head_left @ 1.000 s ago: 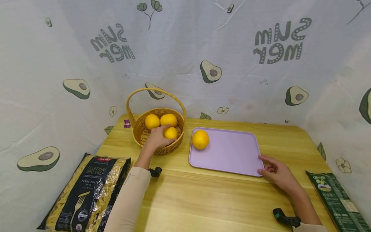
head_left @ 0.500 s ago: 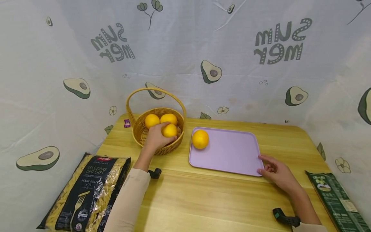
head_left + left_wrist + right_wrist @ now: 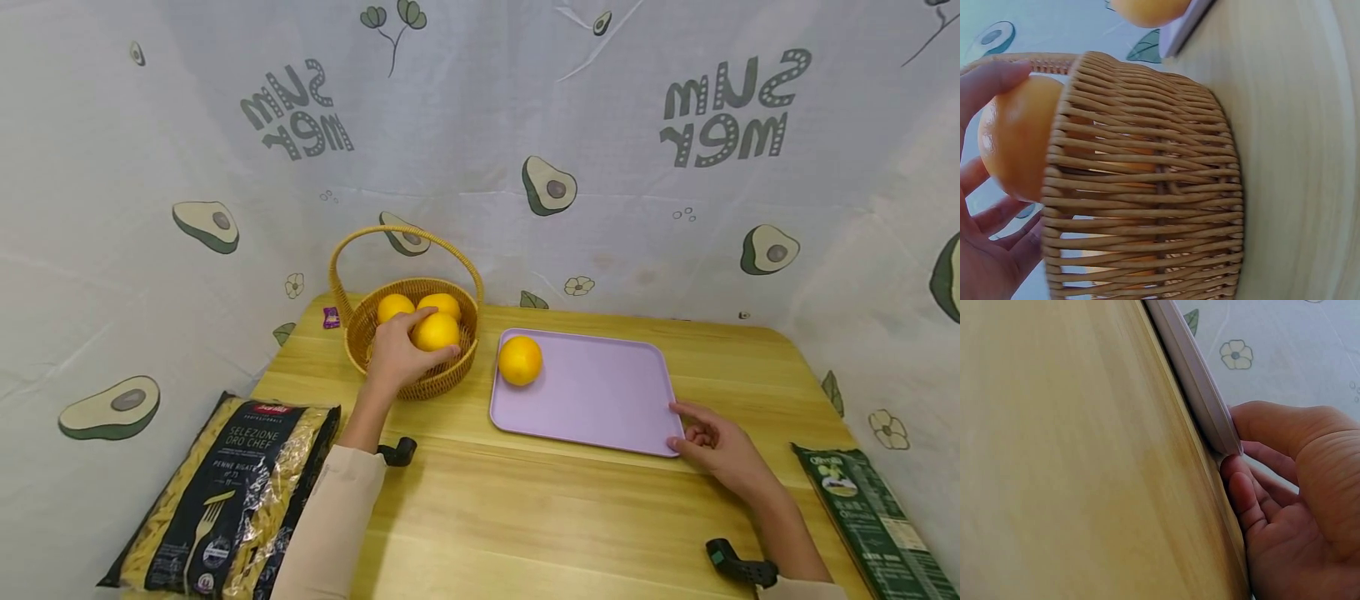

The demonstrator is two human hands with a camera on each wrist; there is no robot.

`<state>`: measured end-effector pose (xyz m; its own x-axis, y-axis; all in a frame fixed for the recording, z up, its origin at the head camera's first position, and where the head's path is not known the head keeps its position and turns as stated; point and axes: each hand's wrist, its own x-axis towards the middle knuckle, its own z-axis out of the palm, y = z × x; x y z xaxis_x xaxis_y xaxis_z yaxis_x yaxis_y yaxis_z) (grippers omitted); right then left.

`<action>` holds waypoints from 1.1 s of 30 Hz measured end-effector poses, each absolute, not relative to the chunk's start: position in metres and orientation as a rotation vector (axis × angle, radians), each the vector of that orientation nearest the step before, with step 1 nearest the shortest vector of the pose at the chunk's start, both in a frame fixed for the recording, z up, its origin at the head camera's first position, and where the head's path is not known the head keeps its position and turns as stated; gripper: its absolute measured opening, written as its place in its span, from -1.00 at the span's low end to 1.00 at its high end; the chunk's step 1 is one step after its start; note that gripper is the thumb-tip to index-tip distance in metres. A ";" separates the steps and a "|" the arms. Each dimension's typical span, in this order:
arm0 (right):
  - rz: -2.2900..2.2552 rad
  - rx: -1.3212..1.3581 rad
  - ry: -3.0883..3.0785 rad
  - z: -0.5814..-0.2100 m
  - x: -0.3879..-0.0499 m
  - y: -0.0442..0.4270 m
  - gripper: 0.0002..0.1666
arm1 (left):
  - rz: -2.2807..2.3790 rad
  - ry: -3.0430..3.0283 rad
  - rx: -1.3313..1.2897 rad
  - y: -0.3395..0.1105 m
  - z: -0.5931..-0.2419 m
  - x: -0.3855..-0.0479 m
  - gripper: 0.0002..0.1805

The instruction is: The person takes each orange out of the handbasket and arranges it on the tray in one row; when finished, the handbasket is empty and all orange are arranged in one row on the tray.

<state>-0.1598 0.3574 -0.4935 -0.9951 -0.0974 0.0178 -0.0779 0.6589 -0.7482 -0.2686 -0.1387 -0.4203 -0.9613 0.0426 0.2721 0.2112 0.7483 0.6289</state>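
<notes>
My left hand (image 3: 396, 354) holds an orange (image 3: 438, 332) at the front of the wicker basket (image 3: 444, 383), thumb on one side and fingers on the other. In the left wrist view this orange (image 3: 1019, 137) stands partly above the basket's rim, and the weave hides its lower part. Two more oranges lie behind it, one on the left (image 3: 394, 307) and one on the right (image 3: 444, 303). My right hand (image 3: 723, 454) grips the near right corner of a lilac tray (image 3: 600, 392), the thumb on its rim (image 3: 1207, 394) and other fingers curled beside it. An orange (image 3: 520, 360) sits at the tray's left end.
A large bag of penne (image 3: 217, 500) lies at the front left, and a green packet (image 3: 870, 508) at the right edge. Behind the basket's left side is a small purple wrapper (image 3: 332, 317). The basket's tall handle (image 3: 405, 229) arches above the oranges.
My left hand has raised the front orange slightly within the basket, so more of it shows. The right hand and tray stay where they were.
</notes>
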 end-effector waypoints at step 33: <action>-1.264 -0.123 2.837 -0.492 -0.159 0.356 -0.25 | -1.282 -2.514 -0.593 -0.055 -0.390 -0.250 -0.19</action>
